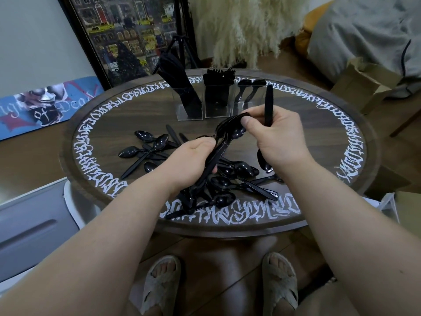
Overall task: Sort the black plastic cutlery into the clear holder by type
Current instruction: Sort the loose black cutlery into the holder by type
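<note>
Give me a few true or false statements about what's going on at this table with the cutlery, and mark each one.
1. The left hand grips a bundle of spoons. True.
2. The clear holder is empty. False: all three compartments already hold black cutlery.
3. The right hand holds one black piece with its handle pointing up. True.
4. The loose spoons lie on the floor. False: they lie on the round table.
5. The forks stand in the holder's middle compartment. True.
</note>
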{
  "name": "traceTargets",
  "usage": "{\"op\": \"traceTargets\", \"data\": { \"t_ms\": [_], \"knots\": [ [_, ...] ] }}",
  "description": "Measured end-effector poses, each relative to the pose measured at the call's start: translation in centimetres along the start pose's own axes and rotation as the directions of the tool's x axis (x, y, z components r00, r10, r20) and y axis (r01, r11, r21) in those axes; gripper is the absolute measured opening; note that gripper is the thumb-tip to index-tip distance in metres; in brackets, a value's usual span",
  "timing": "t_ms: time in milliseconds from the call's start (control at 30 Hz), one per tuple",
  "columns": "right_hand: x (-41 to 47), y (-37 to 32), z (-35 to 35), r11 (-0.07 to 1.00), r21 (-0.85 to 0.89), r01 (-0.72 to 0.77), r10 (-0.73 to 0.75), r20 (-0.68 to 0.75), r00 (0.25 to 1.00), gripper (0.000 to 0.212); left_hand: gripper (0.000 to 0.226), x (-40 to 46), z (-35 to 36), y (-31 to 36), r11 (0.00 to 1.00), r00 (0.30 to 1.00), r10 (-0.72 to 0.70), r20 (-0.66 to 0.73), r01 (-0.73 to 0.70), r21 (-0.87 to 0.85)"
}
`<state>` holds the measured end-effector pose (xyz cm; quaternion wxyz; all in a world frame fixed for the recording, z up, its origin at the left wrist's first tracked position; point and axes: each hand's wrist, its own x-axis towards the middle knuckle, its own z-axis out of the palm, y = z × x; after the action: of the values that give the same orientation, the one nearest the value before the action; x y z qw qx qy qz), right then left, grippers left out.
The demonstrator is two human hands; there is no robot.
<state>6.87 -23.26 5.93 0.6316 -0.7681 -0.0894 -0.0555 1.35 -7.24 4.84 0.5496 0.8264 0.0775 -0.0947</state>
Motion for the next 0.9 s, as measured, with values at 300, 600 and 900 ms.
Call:
{"op": "traceTargets", "data": {
  "t_ms": [300,600,900],
  "knots": [
    [0.2,0.8,0.3,0.980,-0.184,0.077,-0.080,-0.008,0.997,0.007,0.029,-0.2,0.1,0.1,0.988,0.984,0.129,0.123,-0.139,0.073],
    [-0.2,0.6,0.5,0.969,-0.234,0.075,-0.052,0.102,0.993,0.013,0.025,0.0,-0.3,-0.6,0.949,0.987,0.156,0.050,-0.163,0.269],
    [-0.6,0.0,0.1,0.925,-0.376,-0.045,0.217,0.427,0.878,0.023,0.019,0.6,-1.4,-0.2,0.957,0.929,0.217,-0.299,-0.142,0.251]
  ]
}}
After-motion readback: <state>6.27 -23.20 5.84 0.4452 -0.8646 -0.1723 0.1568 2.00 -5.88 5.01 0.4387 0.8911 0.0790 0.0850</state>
